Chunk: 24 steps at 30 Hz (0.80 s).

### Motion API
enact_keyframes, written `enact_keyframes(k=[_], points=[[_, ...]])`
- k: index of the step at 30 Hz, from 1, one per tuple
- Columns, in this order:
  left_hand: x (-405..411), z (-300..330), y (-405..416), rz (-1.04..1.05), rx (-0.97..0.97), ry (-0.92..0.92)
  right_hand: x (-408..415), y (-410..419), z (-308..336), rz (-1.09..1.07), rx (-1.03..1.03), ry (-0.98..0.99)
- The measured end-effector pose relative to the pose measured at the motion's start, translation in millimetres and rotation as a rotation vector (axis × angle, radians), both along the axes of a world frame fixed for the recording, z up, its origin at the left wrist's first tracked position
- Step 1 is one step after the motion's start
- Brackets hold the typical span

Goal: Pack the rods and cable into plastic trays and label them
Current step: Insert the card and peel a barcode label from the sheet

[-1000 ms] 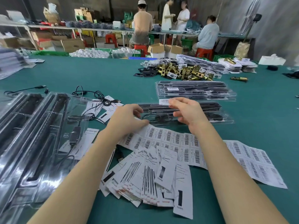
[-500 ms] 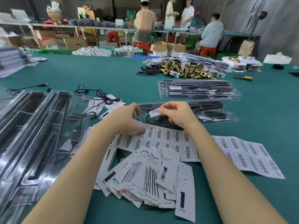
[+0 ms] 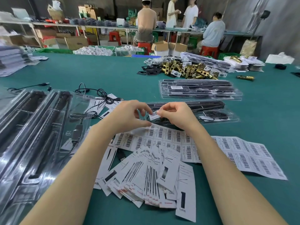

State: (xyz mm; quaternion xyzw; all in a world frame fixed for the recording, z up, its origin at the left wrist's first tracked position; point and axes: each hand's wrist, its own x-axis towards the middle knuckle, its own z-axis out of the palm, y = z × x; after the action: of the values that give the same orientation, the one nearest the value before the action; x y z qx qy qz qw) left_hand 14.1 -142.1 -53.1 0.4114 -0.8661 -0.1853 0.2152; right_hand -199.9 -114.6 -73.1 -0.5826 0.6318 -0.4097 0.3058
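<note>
White barcode sticker (image 3: 154,115) is pinched between the left hand (image 3: 129,117) and right hand (image 3: 176,116), above the clear plastic tray of black rods (image 3: 215,113); the white barcode label sheet (image 3: 164,138) lies at six o'clock.

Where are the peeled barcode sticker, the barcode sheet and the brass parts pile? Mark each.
barcode sticker (image 3: 154,115), head view, on its printed face.
barcode sheet (image 3: 168,138), head view, on its upper row of labels.
brass parts pile (image 3: 190,69), head view, on the heap's middle.
</note>
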Motion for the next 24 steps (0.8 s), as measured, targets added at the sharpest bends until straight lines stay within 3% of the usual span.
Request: enact_keyframes(k=[24], points=[[-0.6, -6.5, -2.2, -0.042, 0.008, -0.047, 5.1, 4.7, 2.4, -0.045, -0.069, 0.181]])
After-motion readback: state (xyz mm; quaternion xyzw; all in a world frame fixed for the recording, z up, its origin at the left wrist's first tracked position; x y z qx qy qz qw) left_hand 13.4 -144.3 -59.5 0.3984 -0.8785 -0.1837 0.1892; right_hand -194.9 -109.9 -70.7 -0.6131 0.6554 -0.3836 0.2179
